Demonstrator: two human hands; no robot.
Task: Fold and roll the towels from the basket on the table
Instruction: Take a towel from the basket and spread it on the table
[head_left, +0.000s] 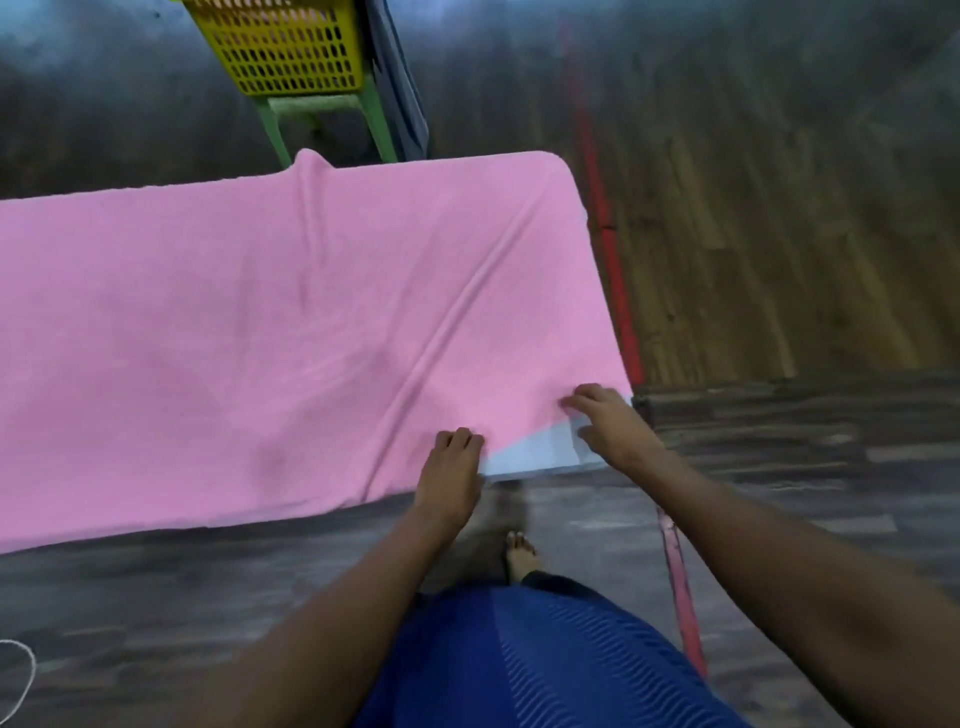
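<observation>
- The wide pink terry towel (260, 338) lies spread over the pale blue table (540, 452), its long axis running left to right and stretching leftward from both hands.
- The left hand (452, 462) curls on the near hem, apparently pinching it.
- The right hand (610, 423), nearer the lower-right corner, has bent fingers there; I cannot tell if it grips.
- A yellow perforated plastic basket (291, 47) stands at upper left.

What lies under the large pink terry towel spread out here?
Only a pale blue tabletop corner shows beneath the pink towel; the rest of the table is covered.
</observation>
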